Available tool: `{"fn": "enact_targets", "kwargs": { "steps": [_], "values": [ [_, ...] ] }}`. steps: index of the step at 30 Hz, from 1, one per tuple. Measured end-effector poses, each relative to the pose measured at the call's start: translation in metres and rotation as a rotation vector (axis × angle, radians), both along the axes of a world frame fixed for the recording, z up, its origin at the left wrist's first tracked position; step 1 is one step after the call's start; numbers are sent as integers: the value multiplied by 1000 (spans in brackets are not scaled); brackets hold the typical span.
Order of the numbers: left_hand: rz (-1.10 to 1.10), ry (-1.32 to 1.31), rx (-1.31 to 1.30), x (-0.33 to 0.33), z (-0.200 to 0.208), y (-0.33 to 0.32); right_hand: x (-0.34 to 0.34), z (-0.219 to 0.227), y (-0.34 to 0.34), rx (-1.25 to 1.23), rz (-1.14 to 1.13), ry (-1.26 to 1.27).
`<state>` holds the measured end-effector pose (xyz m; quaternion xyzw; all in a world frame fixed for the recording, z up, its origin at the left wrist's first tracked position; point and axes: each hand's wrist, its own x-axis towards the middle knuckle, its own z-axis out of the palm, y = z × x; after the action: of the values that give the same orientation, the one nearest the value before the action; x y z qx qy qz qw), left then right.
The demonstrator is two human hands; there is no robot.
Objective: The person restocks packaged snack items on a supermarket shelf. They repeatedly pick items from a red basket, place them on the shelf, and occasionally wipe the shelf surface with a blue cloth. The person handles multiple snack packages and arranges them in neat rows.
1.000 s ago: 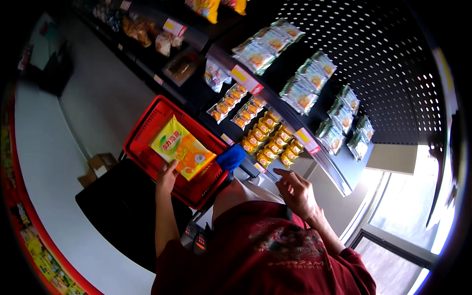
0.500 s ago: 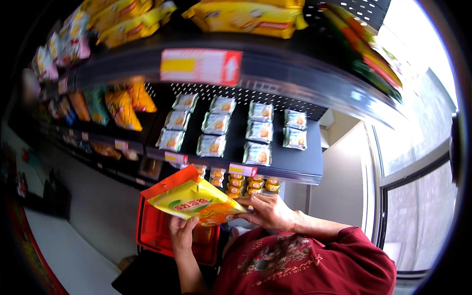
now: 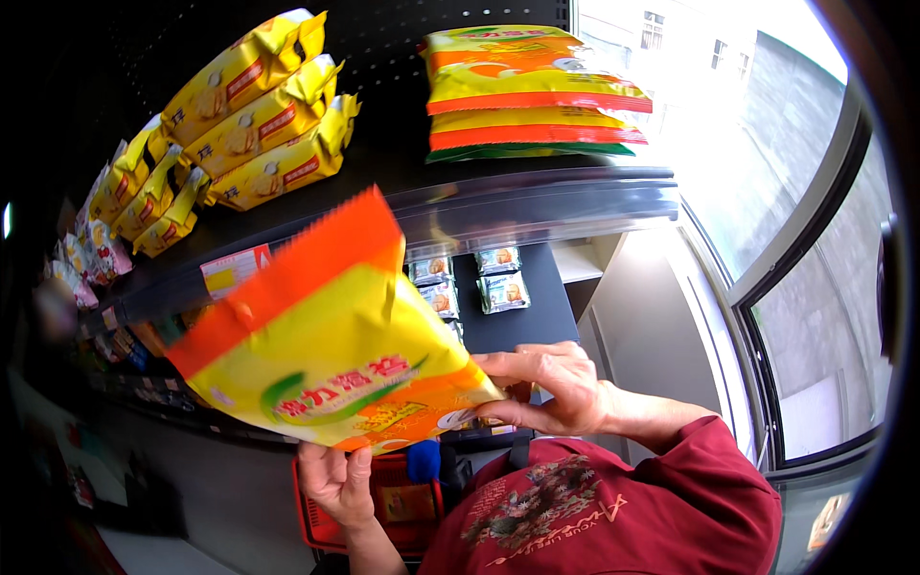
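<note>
Between my hands is a large yellow and orange snack bag (image 3: 326,335) with a wide red seal along its far upper edge. It is held tilted, its printed face toward me. My left hand (image 3: 335,484) grips the bag's lower edge, thumb on the front. At the opposite end, my right hand (image 3: 551,388) pinches the bag between thumb and fingers. On the upper shelf beyond, a stack of bags (image 3: 527,72) in the same yellow and orange, with red seals and a green one at the bottom, lies at the right end.
Several yellow packets (image 3: 273,125) are piled on the upper shelf (image 3: 537,206), left of the stack. Small white packets (image 3: 503,292) lie on the lower shelf. A red basket (image 3: 311,508) with a package inside is below my hands. A glass window (image 3: 815,316) borders the right.
The snack bag has been lifted and now looks larger, hiding much of the lower shelf. My view has shifted upward, bringing the upper shelf's stack further in. Both hands keep their hold.
</note>
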<state>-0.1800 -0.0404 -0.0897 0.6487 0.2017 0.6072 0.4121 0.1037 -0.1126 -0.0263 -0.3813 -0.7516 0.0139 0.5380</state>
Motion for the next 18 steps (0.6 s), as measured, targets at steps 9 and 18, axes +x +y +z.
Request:
{"fn": "enact_targets", "kwargs": {
  "steps": [9, 18],
  "values": [
    [16, 56, 301, 85, 146, 25, 58, 99, -11, 238, -126, -23],
    [-182, 169, 339, 179, 271, 78, 101, 192, -2, 51, -125, 386]
  ]
}}
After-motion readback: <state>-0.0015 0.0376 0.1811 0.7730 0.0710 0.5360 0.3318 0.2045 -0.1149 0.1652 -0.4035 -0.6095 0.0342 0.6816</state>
